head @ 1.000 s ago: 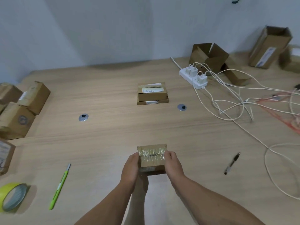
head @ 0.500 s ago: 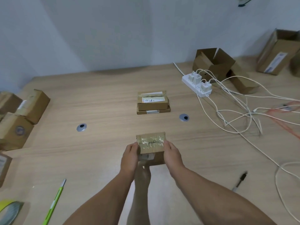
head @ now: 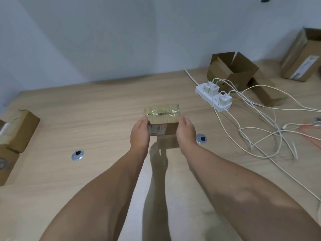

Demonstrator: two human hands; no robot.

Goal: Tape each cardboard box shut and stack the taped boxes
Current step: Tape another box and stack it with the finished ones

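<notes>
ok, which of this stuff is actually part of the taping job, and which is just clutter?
Job:
- taped box, held between left hand and right hand
- open box, back right
- side boxes, left edge

Lying about:
- power strip
- white cables
- grommets in the table

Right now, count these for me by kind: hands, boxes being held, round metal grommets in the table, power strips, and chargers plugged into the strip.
Hands: 2, left hand and right hand
Held taped box: 1
Round metal grommets: 2
White power strip: 1
Plugged-in chargers: 3
Total: 9
</notes>
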